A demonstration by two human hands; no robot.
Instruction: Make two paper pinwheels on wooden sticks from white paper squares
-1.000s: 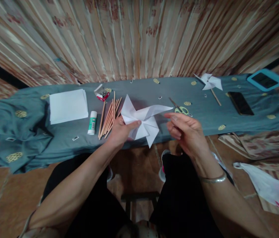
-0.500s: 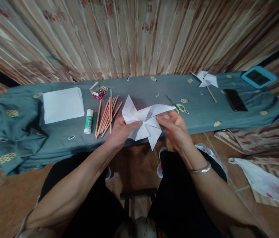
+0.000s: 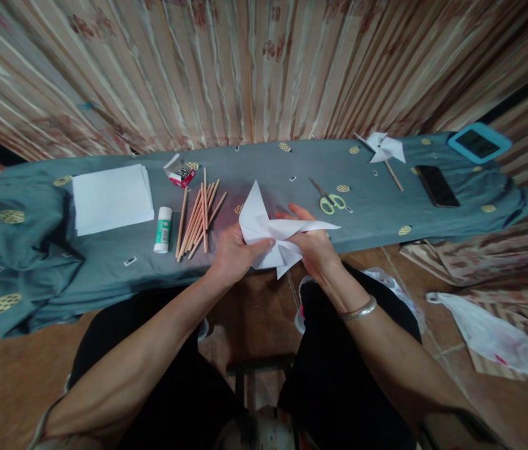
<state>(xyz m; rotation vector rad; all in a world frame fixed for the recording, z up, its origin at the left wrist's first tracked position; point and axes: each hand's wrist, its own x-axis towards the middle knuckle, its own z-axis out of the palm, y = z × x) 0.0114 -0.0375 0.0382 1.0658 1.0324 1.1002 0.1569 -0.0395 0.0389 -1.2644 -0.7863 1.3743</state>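
Observation:
A white paper pinwheel (image 3: 264, 225) with folded, pointed blades is held in the air over the table's front edge. My left hand (image 3: 235, 253) grips its left side, thumb pressed near the centre and fingers behind the paper. From the right, my right hand (image 3: 314, 247) holds the paper too, its thumb tucked among the blades and some fingers stretched out behind. No stick shows on this pinwheel. Closest beyond my right hand lie scissors (image 3: 332, 201) with pale green handles. Left of my left hand is a loose bundle of wooden sticks (image 3: 200, 215).
A glue stick (image 3: 163, 230), a small red-and-white box of pins (image 3: 182, 174) and a stack of white paper (image 3: 112, 200) are on the left. Farther right lie a finished pinwheel on a stick (image 3: 385, 150), a black phone (image 3: 437, 185) and a blue-framed device (image 3: 479, 144).
My right hand has shifted from pinching the right blade's edge to reaching under it, thumb among the blades. The pinwheel has tilted, and the scissors are now fully visible.

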